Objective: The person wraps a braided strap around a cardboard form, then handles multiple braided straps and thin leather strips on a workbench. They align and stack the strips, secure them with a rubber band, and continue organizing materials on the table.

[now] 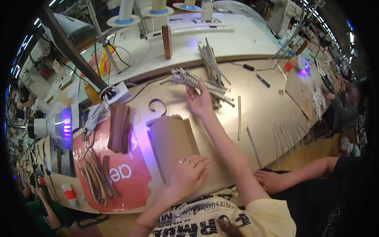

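My right hand reaches out over the table with its palm partly showing and its fingers apart. It overlaps the near side of a bundle of black-and-white patterned strips; whether it touches them I cannot tell. Closer to me, my left hand, with rings on it, is over the lower end of a brown cardboard piece with turned-up edges. Its fingers are stretched out and hold nothing visible. A curled brown strip lies just beyond the cardboard.
Brown strips and patterned strips lie on a red sheet. Grey strips stand behind the bundle. A lit lamp is at left; thin grey strips hang over the right edge. Another person's hand rests near my right arm.
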Tool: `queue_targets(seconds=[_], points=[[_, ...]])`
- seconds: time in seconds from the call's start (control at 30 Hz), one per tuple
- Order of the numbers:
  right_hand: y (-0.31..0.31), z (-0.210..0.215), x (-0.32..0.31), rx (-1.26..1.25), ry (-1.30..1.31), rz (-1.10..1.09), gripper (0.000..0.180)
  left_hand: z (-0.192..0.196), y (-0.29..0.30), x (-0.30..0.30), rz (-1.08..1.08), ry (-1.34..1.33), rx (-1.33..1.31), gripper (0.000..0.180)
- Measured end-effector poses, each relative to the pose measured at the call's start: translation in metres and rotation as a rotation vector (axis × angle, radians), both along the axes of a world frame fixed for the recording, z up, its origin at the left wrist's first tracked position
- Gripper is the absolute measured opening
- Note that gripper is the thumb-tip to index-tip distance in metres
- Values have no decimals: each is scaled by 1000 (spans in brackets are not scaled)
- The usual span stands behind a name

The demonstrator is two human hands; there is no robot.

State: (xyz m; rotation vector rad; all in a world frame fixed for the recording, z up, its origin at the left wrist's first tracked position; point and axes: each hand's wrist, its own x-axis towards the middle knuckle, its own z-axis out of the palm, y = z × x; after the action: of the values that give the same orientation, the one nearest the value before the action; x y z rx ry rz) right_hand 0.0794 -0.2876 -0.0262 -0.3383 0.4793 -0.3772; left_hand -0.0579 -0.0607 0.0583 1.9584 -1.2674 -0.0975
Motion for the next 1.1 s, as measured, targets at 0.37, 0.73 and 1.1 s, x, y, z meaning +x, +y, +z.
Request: queue_targets(seconds=[0.37, 0.73, 1.1], points=[[-7, -24, 15, 58, 113, 6, 31, 1, 1, 1, -29, 10, 116, 29], [3, 19, -64, -394, 155, 398, 30, -2, 6, 2, -44, 74, -20, 28], [-2, 42, -194, -1449, 670, 112, 28, 0, 4, 11, 166, -146, 233, 38]])
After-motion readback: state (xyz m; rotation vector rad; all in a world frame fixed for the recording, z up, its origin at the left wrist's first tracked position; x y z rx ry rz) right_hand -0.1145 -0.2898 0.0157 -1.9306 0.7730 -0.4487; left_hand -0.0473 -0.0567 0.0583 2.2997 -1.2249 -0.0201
